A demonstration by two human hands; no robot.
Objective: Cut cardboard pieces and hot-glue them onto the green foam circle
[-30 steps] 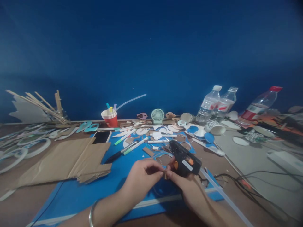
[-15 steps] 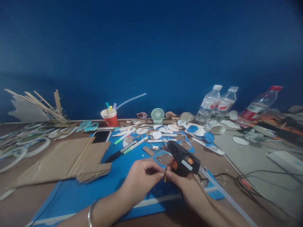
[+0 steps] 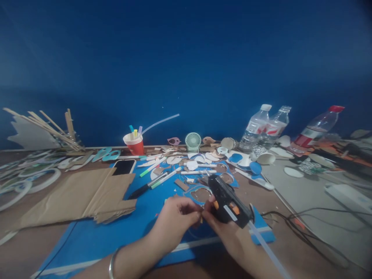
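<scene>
Over the blue mat [image 3: 128, 240], my left hand [image 3: 174, 221] pinches a small brownish piece [image 3: 201, 219] between thumb and fingers; most of it is hidden. A silver bangle [image 3: 112, 264] circles that wrist. My right hand [image 3: 232, 238] is wrapped round a black glue gun [image 3: 226, 197] with an orange trigger, its nozzle pointing away and to the left. From the gun's rear sticks out a long translucent glue stick [image 3: 267, 246]. The right fingertips are right beside the left ones, at the small piece; whether they touch it I cannot tell.
Torn cardboard [image 3: 78, 193] lies left, by a phone [image 3: 124, 166]. Markers [image 3: 165, 178] and paper scraps litter the mat's far side. A red paper cup [image 3: 135, 145], small fan [image 3: 193, 141] and plastic bottles [image 3: 255, 126] line the blue wall. Black cables [image 3: 293, 221] run right.
The glue gun has shifted slightly right and tilted, its glue stick swinging lower. My fingertips stay close together, with the small piece still in the left hand.
</scene>
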